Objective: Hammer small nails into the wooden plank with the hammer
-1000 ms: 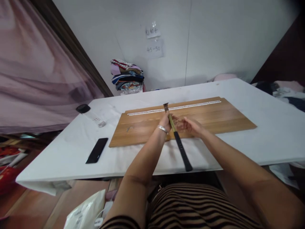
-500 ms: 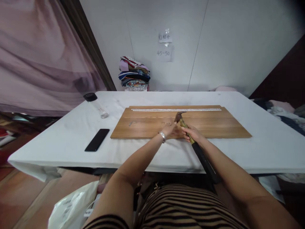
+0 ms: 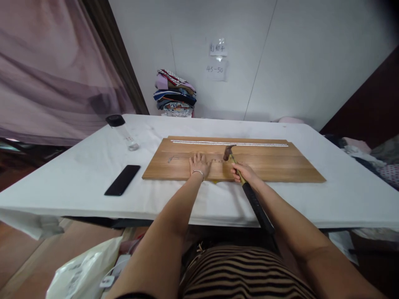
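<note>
A long wooden board (image 3: 274,162) lies on the white table (image 3: 93,166), with a white strip (image 3: 229,143) along its far edge. My left hand (image 3: 198,165) rests flat on the board, fingers spread, a bracelet on the wrist. My right hand (image 3: 245,171) is closed around the yellow neck of a hammer (image 3: 230,152), whose head sits just above the board beside a short row of small nails (image 3: 217,161). The hammer's black grip runs back along my right forearm. A loose nail (image 3: 171,158) lies on the board to the left.
A black phone (image 3: 122,179) lies on the table left of the board. A clear bottle with a black cap (image 3: 122,130) lies farther back. Folded clothes (image 3: 174,95) are stacked against the wall. A white plastic bag (image 3: 82,272) sits on the floor at lower left.
The hammer passed from my left hand to my right hand. My left hand then opened and moved left, flat onto the board. The hammer head came down near the row of nails.
</note>
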Motion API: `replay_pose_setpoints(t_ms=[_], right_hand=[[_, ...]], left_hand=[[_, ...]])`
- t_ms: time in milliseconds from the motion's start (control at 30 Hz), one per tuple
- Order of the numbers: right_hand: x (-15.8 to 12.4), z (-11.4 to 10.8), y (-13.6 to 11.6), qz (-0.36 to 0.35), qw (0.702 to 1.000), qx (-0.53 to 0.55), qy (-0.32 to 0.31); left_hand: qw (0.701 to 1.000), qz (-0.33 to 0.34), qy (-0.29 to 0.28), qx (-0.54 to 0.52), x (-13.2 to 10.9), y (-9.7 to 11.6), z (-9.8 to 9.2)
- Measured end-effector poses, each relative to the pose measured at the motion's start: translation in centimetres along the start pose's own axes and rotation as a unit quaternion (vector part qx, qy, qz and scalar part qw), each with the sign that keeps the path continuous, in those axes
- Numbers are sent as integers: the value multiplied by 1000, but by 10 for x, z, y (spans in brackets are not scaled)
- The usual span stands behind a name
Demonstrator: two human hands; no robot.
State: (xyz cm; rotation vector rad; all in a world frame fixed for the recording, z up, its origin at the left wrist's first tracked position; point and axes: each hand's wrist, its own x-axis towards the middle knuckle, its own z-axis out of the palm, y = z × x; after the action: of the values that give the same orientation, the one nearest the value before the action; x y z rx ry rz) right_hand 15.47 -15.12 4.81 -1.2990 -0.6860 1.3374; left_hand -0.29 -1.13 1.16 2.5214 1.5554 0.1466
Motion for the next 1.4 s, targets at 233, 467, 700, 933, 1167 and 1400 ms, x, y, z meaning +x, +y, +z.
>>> replay_pose_setpoints(t_ms=[233,467,700,933,1167,1400], right_hand=[[5,10,0,18,999,6,26],[8,14,4,37,999,-8,34],[12,14,2,20,999,-7,28],[11,15,4,30,999,-5,28],[12,13,7,18,999,-11,29],[6,13,3,16,1000,-11,22]], left_hand=[[1000,-2,-5,5,-3,2,-4],[1000,4,8,4,-5,2,-7],[1000,9,19,9,-4,1,-5],[1000,9,21,0,-2,0,-2],[1000,6,26,-4,-1,-1,0],[999,8,34,-8,-1,-1,1]])
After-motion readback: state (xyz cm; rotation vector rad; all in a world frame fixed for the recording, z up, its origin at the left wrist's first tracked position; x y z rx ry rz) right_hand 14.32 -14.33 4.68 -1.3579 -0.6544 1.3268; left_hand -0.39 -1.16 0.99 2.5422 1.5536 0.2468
